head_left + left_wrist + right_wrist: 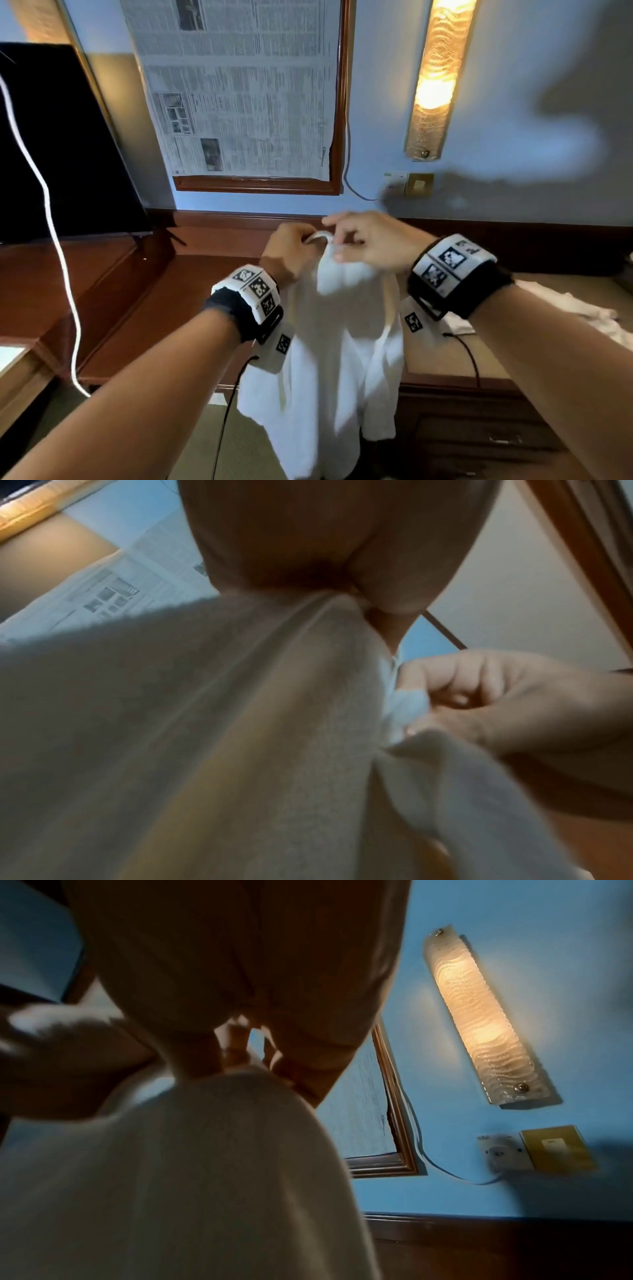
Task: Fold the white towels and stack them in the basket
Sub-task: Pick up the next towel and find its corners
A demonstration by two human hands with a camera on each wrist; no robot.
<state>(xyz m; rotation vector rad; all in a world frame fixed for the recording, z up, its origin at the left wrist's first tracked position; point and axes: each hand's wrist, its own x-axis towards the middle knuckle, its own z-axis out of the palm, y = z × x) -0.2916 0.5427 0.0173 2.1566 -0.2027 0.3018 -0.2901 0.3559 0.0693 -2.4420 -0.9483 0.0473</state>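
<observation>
A white towel (329, 370) hangs in the air in front of me, above the wooden desk. My left hand (291, 245) pinches its top edge, and my right hand (363, 240) pinches the same bunched edge right beside it. In the left wrist view the towel (192, 737) drapes down from my left hand (346, 596), with my right hand (496, 704) curled on the cloth at the right. In the right wrist view the towel (178, 1172) hangs below my right hand (240, 1053). No basket is in view.
More white cloth (565, 305) lies on the surface at the right. A dark screen (58, 144) stands at the left with a white cable (51, 212) across it. A newspaper-covered frame (246, 89), a wall lamp (438, 78) and a wall socket (407, 185) face me.
</observation>
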